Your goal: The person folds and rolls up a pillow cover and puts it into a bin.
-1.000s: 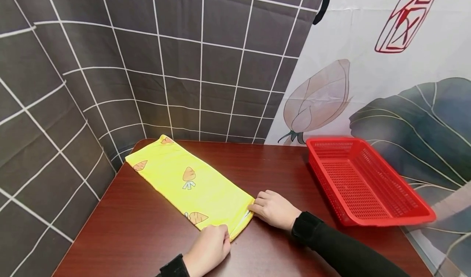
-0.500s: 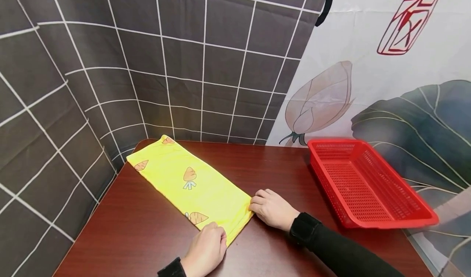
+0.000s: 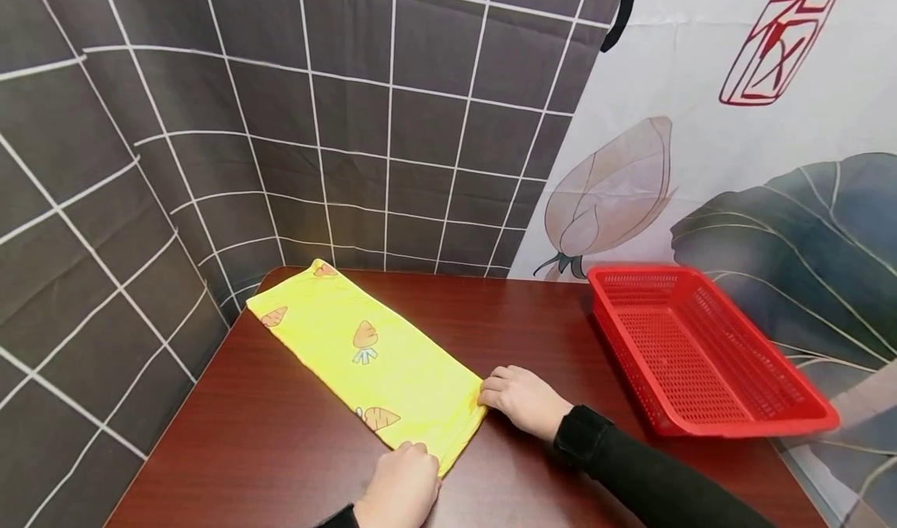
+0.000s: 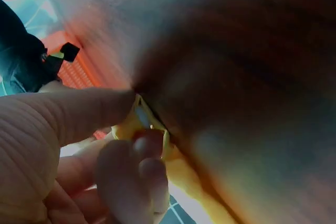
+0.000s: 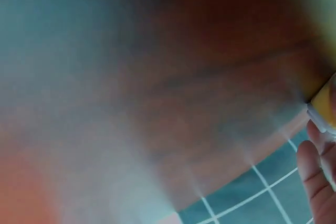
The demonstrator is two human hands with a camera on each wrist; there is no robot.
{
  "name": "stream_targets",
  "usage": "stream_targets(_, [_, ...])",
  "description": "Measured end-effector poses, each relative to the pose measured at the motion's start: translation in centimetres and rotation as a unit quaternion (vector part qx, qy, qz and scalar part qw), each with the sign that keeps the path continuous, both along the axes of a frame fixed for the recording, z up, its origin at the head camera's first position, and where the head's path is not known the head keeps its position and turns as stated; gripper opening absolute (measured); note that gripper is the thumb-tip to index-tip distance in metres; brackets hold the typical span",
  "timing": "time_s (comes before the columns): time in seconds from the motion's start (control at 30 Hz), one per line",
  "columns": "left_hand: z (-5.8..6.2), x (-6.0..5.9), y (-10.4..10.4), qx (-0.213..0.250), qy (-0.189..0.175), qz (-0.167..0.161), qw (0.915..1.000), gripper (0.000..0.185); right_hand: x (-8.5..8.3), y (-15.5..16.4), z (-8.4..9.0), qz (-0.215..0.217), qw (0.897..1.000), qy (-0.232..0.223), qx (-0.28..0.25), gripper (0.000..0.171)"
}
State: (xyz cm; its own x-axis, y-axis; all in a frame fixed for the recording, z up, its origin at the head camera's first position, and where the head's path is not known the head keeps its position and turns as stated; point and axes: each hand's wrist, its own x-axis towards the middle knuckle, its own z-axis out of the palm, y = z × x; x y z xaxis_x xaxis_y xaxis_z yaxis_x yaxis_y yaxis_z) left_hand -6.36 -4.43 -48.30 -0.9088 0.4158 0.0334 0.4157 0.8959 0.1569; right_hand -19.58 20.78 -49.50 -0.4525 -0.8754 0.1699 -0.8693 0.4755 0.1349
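Dk red-brown tbl [image 3: 532, 325], shiny; yel carrot-print cloth [image 3: 371, 357] on L, red mesh basket [image 3: 757, 425] on R.

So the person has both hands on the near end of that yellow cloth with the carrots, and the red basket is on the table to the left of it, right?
Not quite: the red basket is on the table to the right of the yellow cloth, as the head view shows. The left hand and right hand are indeed on its near end.

The red seal [image 3: 781, 45] on the white backdrop [image 3: 690, 61] is illegible.
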Motion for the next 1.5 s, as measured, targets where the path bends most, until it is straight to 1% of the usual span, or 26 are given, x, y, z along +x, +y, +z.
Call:
stream_targets(0.1, [-0.3,0.0,0.0,0.011,0.019,0.004,0.9998,0.023,-0.3,0.0,0.4,-0.020,0.998,-0.060,-0.021,0.018])
stream_targets(0.17, [-0.5,0.0,-0.1,0.015,0.026,0.010,0.9995,0.025,-0.8,-0.1,0.7,-0.046,0.992,-0.112,-0.028,0.016])
stream_targets(0.23, [-0.5,0.0,-0.1,0.018,0.024,0.020,0.9993,0.026,-1.4,-0.3,1.1,-0.079,0.982,-0.169,-0.033,0.012])
stream_targets(0.3, [-0.5,0.1,-0.1,0.021,0.020,0.028,0.9992,0.027,-2.0,-0.7,1.3,-0.120,0.967,-0.222,-0.035,0.007])
stream_targets(0.37, [-0.5,0.1,-0.1,0.026,0.016,0.034,0.9990,0.028,-2.5,-1.1,1.4,-0.150,0.953,-0.261,-0.038,0.006])
stream_targets(0.4, [-0.6,0.1,0.0,0.029,0.014,0.035,0.9989,0.028,-2.6,-1.3,1.5,-0.160,0.948,-0.273,-0.039,0.008])
stream_targets(0.47, [-0.7,0.2,0.0,0.032,0.013,0.034,0.9988,0.029,-2.8,-1.7,1.6,-0.172,0.943,-0.281,-0.039,0.014])
stream_targets(0.53, [-0.8,0.1,0.0,0.036,0.012,0.034,0.9987,0.031,-2.9,-2.1,1.7,-0.179,0.942,-0.281,-0.043,0.019])
stream_targets(0.6, [-0.8,0.0,-0.1,0.043,0.001,0.035,0.9984,0.034,-2.8,-2.3,1.9,-0.184,0.941,-0.280,-0.045,0.023])
stream_targets(0.67, [-0.9,-0.2,-0.4,0.062,-0.025,0.036,0.9971,0.039,-2.8,-2.3,1.9,-0.190,0.939,-0.283,-0.047,0.025])
stream_targets(0.73, [-0.9,-0.5,-0.7,0.090,-0.059,0.038,0.9934,0.042,-2.7,-2.2,1.8,-0.194,0.936,-0.288,-0.048,0.026])
stream_targets(0.83, [-1.0,-1.0,-1.2,0.122,-0.097,0.037,0.9871,0.043,-2.6,-2.0,1.7,-0.193,0.937,-0.288,-0.047,0.025])
stream_targets(0.9, [-1.0,-1.3,-1.4,0.120,-0.107,0.037,0.9863,0.042,-2.5,-2.0,1.7,-0.190,0.937,-0.289,-0.049,0.025])
stream_targets(1.0, [-0.9,-1.6,-1.3,0.085,-0.111,0.048,0.9890,0.040,-2.3,-2.0,2.0,-0.190,0.935,-0.294,-0.050,0.025])
stream_targets(1.17, [-0.8,-1.7,-1.1,0.034,-0.102,0.079,0.9911,0.040,-2.3,-2.3,2.3,-0.205,0.933,-0.293,-0.046,0.022])
stream_targets(1.2, [-0.8,-1.6,-1.1,0.031,-0.096,0.081,0.9916,0.040,-2.3,-2.3,2.3,-0.207,0.932,-0.292,-0.048,0.022])
stream_targets(1.23, [-0.8,-1.5,-1.1,0.032,-0.083,0.075,0.9932,0.038,-2.3,-2.2,2.2,-0.210,0.932,-0.293,-0.051,0.022])
stream_targets(1.33, [-0.8,-1.3,-1.3,0.040,-0.038,0.041,0.9977,0.033,-2.4,-2.0,2.1,-0.219,0.927,-0.297,-0.059,0.023])
stream_targets(1.37, [-0.8,-1.2,-1.3,0.042,-0.016,0.022,0.9987,0.030,-2.4,-2.0,2.2,-0.224,0.926,-0.298,-0.061,0.024])
stream_targets(1.4, [-0.8,-1.1,-1.3,0.041,0.012,-0.004,0.9991,0.026,-2.3,-2.0,2.2,-0.229,0.925,-0.296,-0.061,0.026])
stream_targets(1.47, [-0.8,-0.9,-1.1,0.027,0.054,-0.047,0.9970,0.019,-2.3,-2.1,2.3,-0.233,0.928,-0.286,-0.057,0.029])
stream_targets(1.5, [-0.8,-0.8,-1.0,0.015,0.074,-0.065,0.9950,0.016,-2.3,-2.2,2.3,-0.229,0.931,-0.279,-0.057,0.031])
